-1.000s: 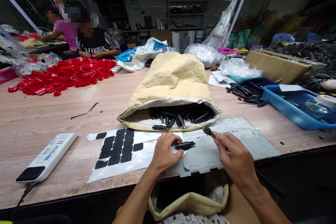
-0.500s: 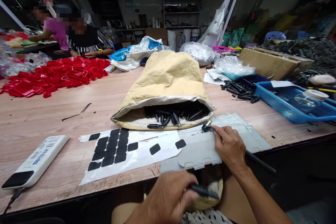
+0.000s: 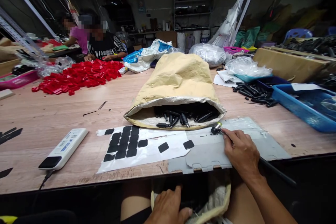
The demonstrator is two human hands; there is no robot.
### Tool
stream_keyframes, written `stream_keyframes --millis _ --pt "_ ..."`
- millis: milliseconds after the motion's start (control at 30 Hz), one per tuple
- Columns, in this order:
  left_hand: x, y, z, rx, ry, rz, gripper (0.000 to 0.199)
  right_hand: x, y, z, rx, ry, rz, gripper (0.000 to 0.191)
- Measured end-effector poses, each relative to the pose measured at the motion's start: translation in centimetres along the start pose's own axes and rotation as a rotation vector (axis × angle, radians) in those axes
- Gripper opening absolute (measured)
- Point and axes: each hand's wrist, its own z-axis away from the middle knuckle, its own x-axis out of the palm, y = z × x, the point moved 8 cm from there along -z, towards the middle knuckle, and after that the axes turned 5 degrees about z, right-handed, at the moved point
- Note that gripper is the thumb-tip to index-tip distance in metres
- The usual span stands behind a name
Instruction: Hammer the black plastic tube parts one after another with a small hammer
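My right hand [image 3: 242, 150] is closed around a metal tool [image 3: 216, 128] with a round black head, held over the grey sheet [image 3: 252, 136] at the table's front edge. Below the edge, my left hand [image 3: 170, 204] reaches over the mouth of a lower sack [image 3: 223, 204] between my legs, its fingers spread and nothing visible in them. On the table a tan paper sack [image 3: 181, 77] lies with its mouth facing me, black cylindrical parts [image 3: 183, 119] inside. In front of it, a white sheet [image 3: 149, 157] bears several black rounded squares [image 3: 163, 147].
A white power bank [image 3: 65, 148] with a cable lies at the left front. Red pieces [image 3: 86, 73] are heaped at the back left, near two people. On the right are a blue tray [image 3: 304, 112], loose black parts [image 3: 252, 92] and a cardboard box [image 3: 291, 63].
My left hand has moved down and left to the lower sack, and the black part it held is no longer seen in it. The view has shifted left; my right hand still holds the tool.
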Motion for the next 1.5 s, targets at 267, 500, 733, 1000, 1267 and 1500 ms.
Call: stream_keyframes --millis 267,500,733,1000,1267,1500 --pt "-16.9 7.2 0.2 0.177 0.434 0.023 0.025 0.0 0.1 0.1 -0.002 0.016 0.014 0.025" --pt "-23.1 4.1 -6.9 0.180 0.579 -0.241 0.037 0.0 0.0 0.0 0.007 -0.001 -0.001 0.025" --pt "-21.6 4.8 -5.7 0.279 0.623 -0.256 0.010 0.0 0.1 0.0 0.015 -0.006 0.000 0.026" --pt "-16.3 9.2 -5.2 0.480 0.541 -0.147 0.011 0.3 0.3 0.0 0.013 -0.015 -0.024 0.028" --pt "-15.5 8.0 -7.3 0.491 0.532 0.140 0.024 0.3 0.3 0.0 0.033 -0.022 -0.051 0.029" --pt "-15.1 8.6 -7.5 0.424 0.529 0.100 0.014 0.0 1.0 -0.7 0.072 -0.104 -0.163 0.030"
